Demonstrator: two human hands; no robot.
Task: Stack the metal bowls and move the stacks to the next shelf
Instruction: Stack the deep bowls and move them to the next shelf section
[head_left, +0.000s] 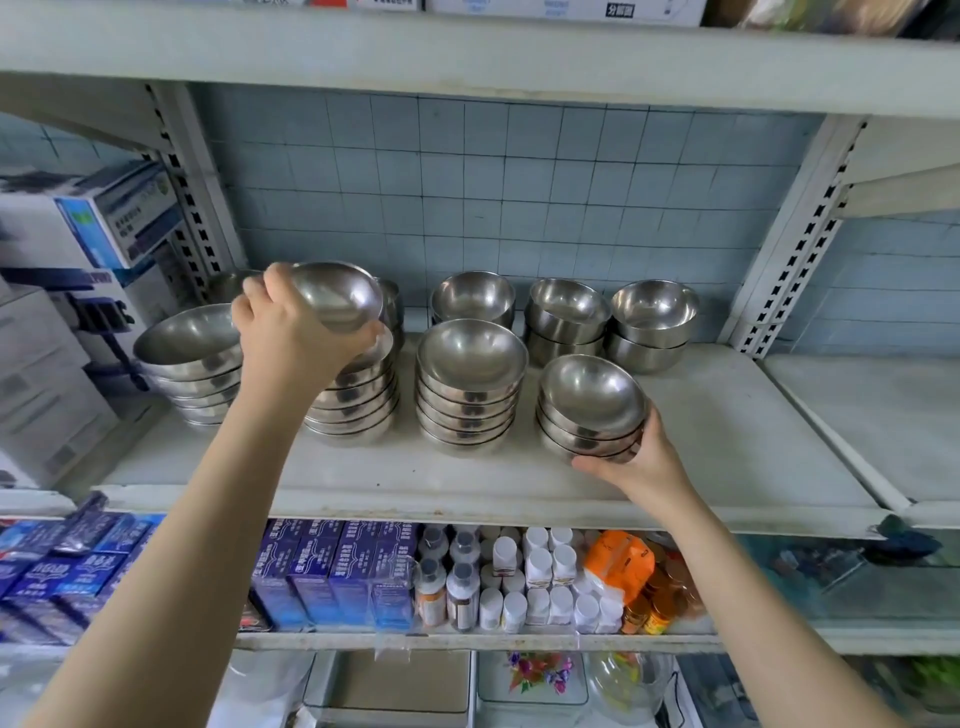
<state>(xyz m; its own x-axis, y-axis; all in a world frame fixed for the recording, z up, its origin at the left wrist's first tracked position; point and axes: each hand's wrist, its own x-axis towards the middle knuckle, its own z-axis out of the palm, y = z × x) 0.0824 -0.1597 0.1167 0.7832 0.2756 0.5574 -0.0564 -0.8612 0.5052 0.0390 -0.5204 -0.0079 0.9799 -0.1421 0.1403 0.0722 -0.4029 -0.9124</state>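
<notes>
Gleaming steel bowls (471, 358) nested in stacks; shiny, round.

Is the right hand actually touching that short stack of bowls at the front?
Touching. The head view shows the right hand cupping the short stack, thumb at its base, fingers against its side.

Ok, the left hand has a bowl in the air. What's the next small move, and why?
Probably lower the bowl level onto the tall stack right under it. The left hand grips it by the rim, tilted, just above that stack, so nesting looks like the shortest move. The right hand holds the short stack, off to the side.
</notes>
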